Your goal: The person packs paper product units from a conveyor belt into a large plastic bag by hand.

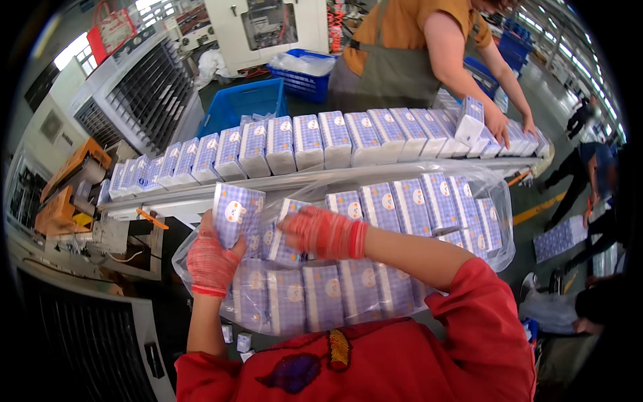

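Observation:
Both my hands wear red-and-white knit gloves. My left hand (216, 260) is closed round the lower left part of a purple checked tissue pack (239, 209) with a bunny print, raised at the left end of a clear plastic bag (504, 201). My right hand (320, 232) lies across another tissue pack (284, 252) inside the bag, its fingers bent over the pack's middle; the fingertips are partly hidden. More packs (333, 288) stand in two rows in the bag, the nearer row under the film.
Beyond the bag, a conveyor (281, 182) carries a long row of tissue packs (308, 142). At its right end a co-worker's hands (499, 127) touch packs. Blue crates (231, 104), an air cooler (144, 90) and a white machine (221, 27) stand behind. Small packs (244, 342) lie below.

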The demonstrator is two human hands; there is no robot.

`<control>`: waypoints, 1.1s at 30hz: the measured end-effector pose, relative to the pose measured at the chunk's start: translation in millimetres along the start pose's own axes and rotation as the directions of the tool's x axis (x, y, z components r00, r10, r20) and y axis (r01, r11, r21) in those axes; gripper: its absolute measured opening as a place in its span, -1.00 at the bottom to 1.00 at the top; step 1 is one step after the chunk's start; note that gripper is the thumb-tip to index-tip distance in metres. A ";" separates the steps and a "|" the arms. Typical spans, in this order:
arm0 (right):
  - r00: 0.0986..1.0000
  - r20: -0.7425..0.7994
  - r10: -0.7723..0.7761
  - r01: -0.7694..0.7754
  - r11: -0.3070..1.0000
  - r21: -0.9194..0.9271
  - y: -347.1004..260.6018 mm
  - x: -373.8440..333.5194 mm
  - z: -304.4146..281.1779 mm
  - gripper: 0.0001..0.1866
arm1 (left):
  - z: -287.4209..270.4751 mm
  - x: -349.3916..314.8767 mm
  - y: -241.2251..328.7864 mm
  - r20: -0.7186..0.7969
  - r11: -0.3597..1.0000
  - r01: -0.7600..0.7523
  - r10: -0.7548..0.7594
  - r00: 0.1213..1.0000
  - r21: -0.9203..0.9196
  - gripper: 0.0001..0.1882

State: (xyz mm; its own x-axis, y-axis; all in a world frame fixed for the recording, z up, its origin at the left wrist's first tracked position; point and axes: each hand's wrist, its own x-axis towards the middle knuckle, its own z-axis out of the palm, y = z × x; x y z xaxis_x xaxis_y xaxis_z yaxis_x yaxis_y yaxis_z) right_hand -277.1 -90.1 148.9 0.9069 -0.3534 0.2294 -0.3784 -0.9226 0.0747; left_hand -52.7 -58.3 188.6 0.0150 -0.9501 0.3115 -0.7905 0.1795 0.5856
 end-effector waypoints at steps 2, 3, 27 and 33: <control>0.973 0.184 0.138 -0.167 0.974 0.152 12.4 16.1 -3.4 -0.51 | 0.2 -1.7 0.8 0.014 0.999 0.049 -0.049 0.999 -0.012 -0.40; 0.992 0.068 0.110 -0.117 0.987 0.109 14.0 17.5 -7.8 -0.55 | 2.6 -1.8 0.7 0.007 0.999 0.047 -0.047 0.999 0.027 -0.40; 0.490 0.228 0.841 -0.868 0.495 0.037 14.4 -316.0 -100.6 -0.32 | 69.9 2.0 -24.6 0.416 0.998 0.034 -0.006 0.909 -0.059 -0.17; 0.383 0.364 0.849 -0.920 0.315 0.234 26.9 -296.5 -97.5 -0.33 | 70.2 8.1 -158.7 0.693 0.588 -0.654 0.207 0.691 0.476 -0.58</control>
State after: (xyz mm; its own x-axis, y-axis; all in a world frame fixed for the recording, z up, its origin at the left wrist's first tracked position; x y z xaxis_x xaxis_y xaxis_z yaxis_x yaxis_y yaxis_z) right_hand -574.2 4.9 177.5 0.0939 -0.9749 -0.2018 -0.9101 -0.0019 -0.4145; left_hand 29.9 -112.3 45.7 -0.5776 -0.7957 -0.1823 -0.7662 0.6055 -0.2152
